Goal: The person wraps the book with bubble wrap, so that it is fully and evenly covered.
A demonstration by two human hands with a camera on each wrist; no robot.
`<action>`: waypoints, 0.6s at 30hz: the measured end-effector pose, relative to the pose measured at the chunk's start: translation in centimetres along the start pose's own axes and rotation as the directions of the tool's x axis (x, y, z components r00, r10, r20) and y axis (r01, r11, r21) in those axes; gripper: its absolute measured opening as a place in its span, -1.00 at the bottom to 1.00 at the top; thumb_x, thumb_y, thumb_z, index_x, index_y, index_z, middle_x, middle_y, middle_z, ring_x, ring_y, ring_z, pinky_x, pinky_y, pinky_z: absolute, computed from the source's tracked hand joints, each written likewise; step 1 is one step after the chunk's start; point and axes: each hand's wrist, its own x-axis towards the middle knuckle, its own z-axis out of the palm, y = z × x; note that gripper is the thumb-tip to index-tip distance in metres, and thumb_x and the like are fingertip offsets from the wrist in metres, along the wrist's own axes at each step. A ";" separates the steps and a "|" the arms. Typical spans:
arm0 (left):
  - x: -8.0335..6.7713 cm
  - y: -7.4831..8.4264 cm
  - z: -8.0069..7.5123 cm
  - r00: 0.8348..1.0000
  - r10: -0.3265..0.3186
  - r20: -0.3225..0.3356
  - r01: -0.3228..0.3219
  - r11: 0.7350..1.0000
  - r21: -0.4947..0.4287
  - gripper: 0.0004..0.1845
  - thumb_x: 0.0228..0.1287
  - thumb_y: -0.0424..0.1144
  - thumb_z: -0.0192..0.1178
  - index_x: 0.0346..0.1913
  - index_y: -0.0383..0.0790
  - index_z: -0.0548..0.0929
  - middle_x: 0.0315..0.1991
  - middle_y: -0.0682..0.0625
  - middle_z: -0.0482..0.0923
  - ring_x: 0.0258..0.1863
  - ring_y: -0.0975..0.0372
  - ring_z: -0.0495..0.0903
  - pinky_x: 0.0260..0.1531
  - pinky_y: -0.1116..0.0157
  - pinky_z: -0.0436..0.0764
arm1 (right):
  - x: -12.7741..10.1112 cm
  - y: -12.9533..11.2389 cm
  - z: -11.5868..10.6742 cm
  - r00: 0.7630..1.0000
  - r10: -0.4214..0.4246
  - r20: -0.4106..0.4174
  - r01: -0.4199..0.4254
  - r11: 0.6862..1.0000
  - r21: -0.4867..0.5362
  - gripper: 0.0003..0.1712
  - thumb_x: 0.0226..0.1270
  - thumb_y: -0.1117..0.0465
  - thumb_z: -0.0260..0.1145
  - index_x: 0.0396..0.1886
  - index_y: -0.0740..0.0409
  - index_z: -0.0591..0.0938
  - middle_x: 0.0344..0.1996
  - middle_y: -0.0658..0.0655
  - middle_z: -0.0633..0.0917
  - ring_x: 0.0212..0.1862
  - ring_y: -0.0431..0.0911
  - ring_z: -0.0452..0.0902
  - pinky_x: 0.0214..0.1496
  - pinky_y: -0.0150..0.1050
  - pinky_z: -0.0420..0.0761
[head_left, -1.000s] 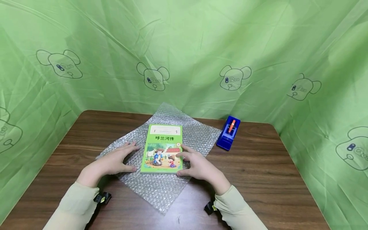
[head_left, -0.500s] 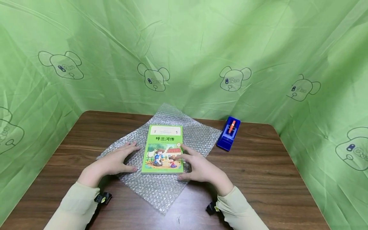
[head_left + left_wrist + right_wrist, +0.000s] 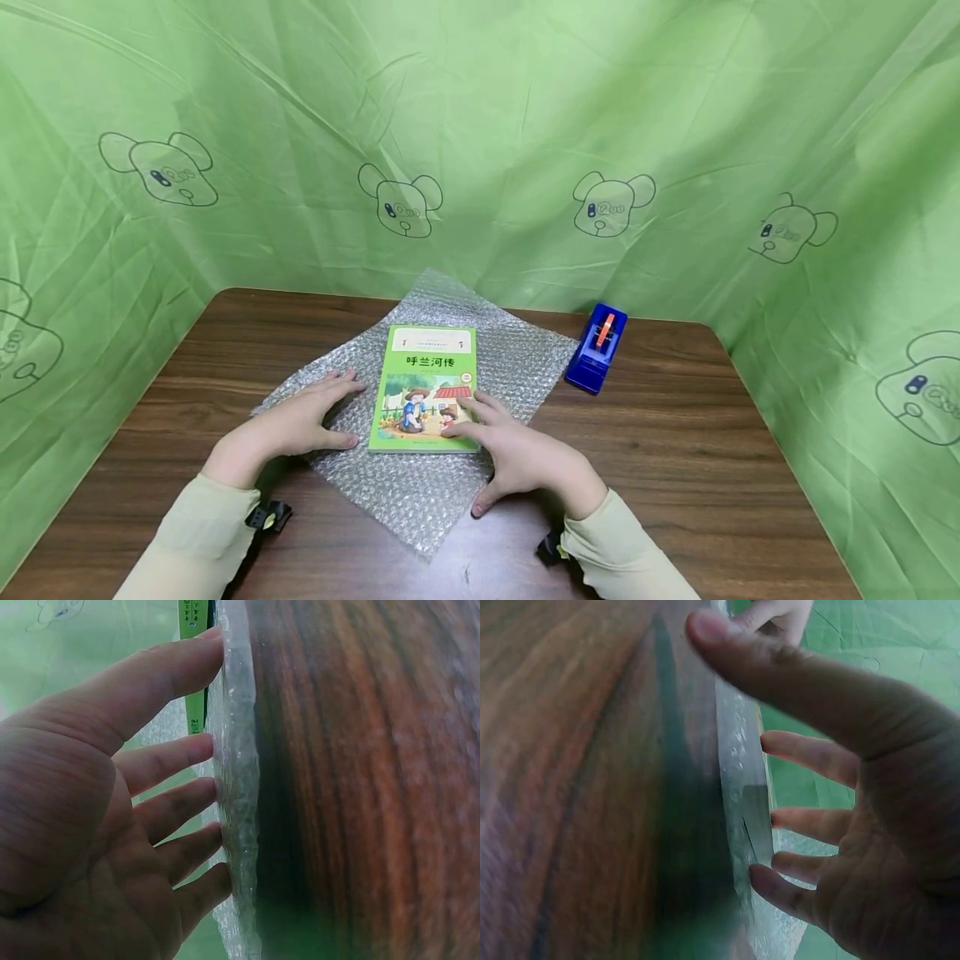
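Note:
A green children's book (image 3: 427, 385) lies face up on a sheet of bubble wrap (image 3: 420, 492) spread over the wooden table (image 3: 675, 467). My left hand (image 3: 300, 421) lies flat on the bubble wrap just left of the book, fingers straight (image 3: 172, 754), with the wrap's edge (image 3: 236, 787) under the fingertips. My right hand (image 3: 510, 446) has straight fingers on the book's lower right corner, and its thumb reaches down to the wrap near the table. The right wrist view shows those spread fingers (image 3: 810, 757) over the wrap (image 3: 739, 765).
A blue tape dispenser (image 3: 596, 348) with an orange roll stands at the back right of the table. Green printed cloth (image 3: 480, 125) walls off the back and both sides. Bare wood shows left, right and front of the wrap.
My right hand has slid down and back toward me, from the book's right edge to its lower right corner, thumb now spread onto the wrap. The left hand and book have stayed still.

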 end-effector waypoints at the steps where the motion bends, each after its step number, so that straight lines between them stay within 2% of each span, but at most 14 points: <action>1: 0.0 0.0 0.0 1.000 -0.003 0.001 0.003 1.000 -0.001 -0.06 0.26 0.00 0.62 0.59 -0.34 0.46 0.67 -0.45 0.15 0.65 -0.44 0.05 0.55 -0.44 0.12 | 0.0 -0.1 0.1 1.000 0.004 -0.002 -0.004 1.000 -0.015 0.25 -0.12 -0.12 0.87 0.62 -0.08 0.48 0.78 0.25 0.07 0.76 0.37 -0.24 0.65 0.45 0.06; 4: 0.0 -0.1 0.0 1.000 -0.009 0.001 0.009 1.000 0.000 -0.06 0.27 0.00 0.61 0.59 -0.33 0.46 0.68 -0.44 0.14 0.66 -0.43 0.04 0.56 -0.43 0.12 | 0.0 -0.2 0.1 1.000 0.002 -0.009 -0.003 0.999 -0.036 0.11 0.05 -0.11 0.81 0.60 -0.08 0.50 0.77 0.24 0.10 0.76 0.35 -0.19 0.67 0.40 0.08; 6: -0.1 -0.2 0.0 1.000 -0.015 0.001 0.015 1.000 -0.001 -0.07 0.28 0.00 0.61 0.60 -0.31 0.45 0.69 -0.43 0.13 0.66 -0.42 0.04 0.56 -0.43 0.11 | 0.1 -0.2 0.0 1.000 -0.019 -0.024 0.018 0.999 -0.038 -0.08 0.22 -0.09 0.72 0.55 -0.08 0.56 0.75 0.26 0.16 0.75 0.36 -0.12 0.68 0.38 0.10; 8: -0.1 -0.3 0.0 1.000 -0.012 0.000 0.012 1.000 0.002 -0.06 0.28 0.01 0.61 0.60 -0.32 0.45 0.68 -0.44 0.13 0.65 -0.43 0.04 0.55 -0.44 0.12 | 0.1 0.0 -0.2 0.997 -0.061 -0.056 0.059 0.998 -0.032 -0.31 0.38 -0.07 0.61 0.45 -0.05 0.65 0.70 0.31 0.26 0.72 0.39 0.01 0.68 0.37 0.12; 12: -0.1 -0.3 0.0 1.000 0.000 0.002 0.000 1.000 -0.003 -0.07 0.29 0.03 0.59 0.60 -0.32 0.45 0.69 -0.44 0.11 0.65 -0.44 0.04 0.55 -0.44 0.10 | 0.5 0.4 -0.5 0.979 -0.144 -0.145 0.141 0.989 -0.035 -0.72 0.63 0.01 0.40 0.15 0.00 0.79 0.51 0.34 0.54 0.59 0.36 0.36 0.64 0.28 0.31; 15: -0.1 -0.4 -0.1 1.000 0.013 0.004 -0.013 1.000 0.001 -0.08 0.31 0.04 0.58 0.60 -0.31 0.45 0.69 -0.43 0.11 0.65 -0.43 0.04 0.56 -0.43 0.10 | 0.8 0.7 -0.5 0.969 -0.149 -0.199 0.143 0.989 -0.045 -0.80 0.70 0.06 0.31 -0.04 0.02 0.80 0.35 0.26 0.68 0.42 0.19 0.59 0.55 0.12 0.51; 18: -0.1 -0.4 -0.2 1.000 0.027 0.011 -0.027 1.000 0.011 -0.11 0.35 -0.01 0.55 0.61 -0.30 0.44 0.70 -0.42 0.10 0.66 -0.42 0.05 0.56 -0.42 0.10 | 1.0 0.9 -0.4 0.963 -0.117 -0.242 0.105 0.993 -0.061 -0.82 0.71 0.10 0.30 -0.14 0.02 0.76 0.19 0.15 0.74 0.21 0.03 0.71 0.38 -0.02 0.67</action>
